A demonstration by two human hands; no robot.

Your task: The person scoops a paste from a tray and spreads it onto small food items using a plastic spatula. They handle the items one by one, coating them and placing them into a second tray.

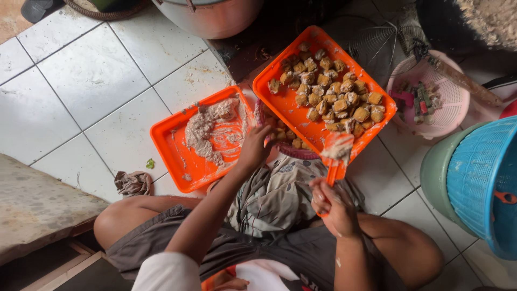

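Observation:
My left hand [254, 146] reaches forward into a pink basket [298, 152] of brown tofu pieces, half hidden under an orange tray [280, 102]. Its fingers curl down among the pieces, and I cannot tell whether they hold one. My right hand [334, 203] grips the handle of an orange spatula [337, 150], whose blade carries a lump of pale grey paste. That tray is piled with several filled tofu pieces [334, 91]. A second orange tray [172, 145] to the left holds smeared paste [207, 132].
A patterned cloth [280, 194] lies over my lap, and a crumpled rag [132, 183] on the white tiles. A pink colander [449, 105] with scraps, a blue basket [484, 178] in a green bucket [435, 172], and a metal pot [210, 19] stand around. A stone slab [37, 199] is at left.

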